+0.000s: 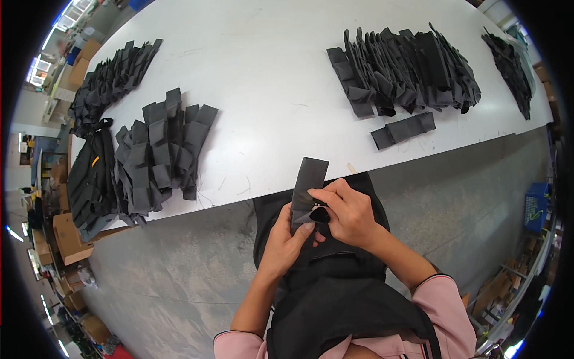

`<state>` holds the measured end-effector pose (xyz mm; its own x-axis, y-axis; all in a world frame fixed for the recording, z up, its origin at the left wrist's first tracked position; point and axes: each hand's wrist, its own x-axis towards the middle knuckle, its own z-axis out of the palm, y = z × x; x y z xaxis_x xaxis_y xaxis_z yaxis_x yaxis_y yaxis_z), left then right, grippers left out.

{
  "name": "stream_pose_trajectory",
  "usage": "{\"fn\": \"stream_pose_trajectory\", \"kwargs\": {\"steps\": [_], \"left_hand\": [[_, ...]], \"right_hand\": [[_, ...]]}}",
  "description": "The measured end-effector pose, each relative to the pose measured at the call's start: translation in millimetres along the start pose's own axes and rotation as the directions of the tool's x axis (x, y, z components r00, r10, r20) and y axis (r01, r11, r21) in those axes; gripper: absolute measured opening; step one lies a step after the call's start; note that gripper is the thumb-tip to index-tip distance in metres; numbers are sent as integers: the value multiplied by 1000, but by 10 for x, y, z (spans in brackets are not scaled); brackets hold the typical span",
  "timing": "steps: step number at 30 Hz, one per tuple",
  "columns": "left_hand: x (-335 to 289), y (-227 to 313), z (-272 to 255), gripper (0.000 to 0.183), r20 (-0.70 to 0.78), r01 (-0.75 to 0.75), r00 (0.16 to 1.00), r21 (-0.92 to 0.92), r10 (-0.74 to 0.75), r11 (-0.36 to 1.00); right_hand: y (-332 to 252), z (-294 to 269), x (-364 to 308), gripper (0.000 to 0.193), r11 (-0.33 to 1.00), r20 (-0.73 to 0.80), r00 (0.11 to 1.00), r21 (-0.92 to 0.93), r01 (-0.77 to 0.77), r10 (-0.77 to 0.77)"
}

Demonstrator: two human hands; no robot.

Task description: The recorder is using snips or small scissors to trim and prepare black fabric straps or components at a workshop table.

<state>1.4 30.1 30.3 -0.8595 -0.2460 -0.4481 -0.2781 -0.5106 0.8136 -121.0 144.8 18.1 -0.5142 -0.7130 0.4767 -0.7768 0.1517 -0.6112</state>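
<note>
A folded black fabric strip [310,174] stands up from my hands, just off the table's near edge. My left hand [283,242] grips its lower part, thumb in front and fingers behind. My right hand [349,214] pinches the strip from the right side with its fingers bent. Between the hands a dark rounded loop [320,215] shows; I cannot tell whether it is the strip's curled end or a small separate thing. Another black strip [404,130] lies alone on the table to the right, below a long row of similar strips [406,72].
The white table [257,90] spans the area ahead. On its left lie two heaps of black strips [164,143] and a black bag-like piece [92,176]. Another dark pile [508,69] sits far right. A cardboard box [73,238] and blue crate [536,206] flank the floor.
</note>
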Motion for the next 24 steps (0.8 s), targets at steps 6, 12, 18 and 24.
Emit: {"fn": "stream_pose_trajectory", "kwargs": {"steps": [6,12,18,24], "left_hand": [[-17,21,14,36,-9,44,999,21,-44,999],[-15,-18,15,37,-9,50,999,18,-50,999],[-17,-29,17,37,-14,36,999,11,-36,999],[-13,-36,16,36,-9,26,1000,21,-25,999]], "right_hand": [[14,44,-37,42,996,-31,999,-78,31,-33],[7,56,-71,42,994,-46,998,-107,33,-38],[-74,-10,-98,36,923,19,953,245,-297,302],[-50,12,-129,40,997,-62,996,-22,-69,67]]}}
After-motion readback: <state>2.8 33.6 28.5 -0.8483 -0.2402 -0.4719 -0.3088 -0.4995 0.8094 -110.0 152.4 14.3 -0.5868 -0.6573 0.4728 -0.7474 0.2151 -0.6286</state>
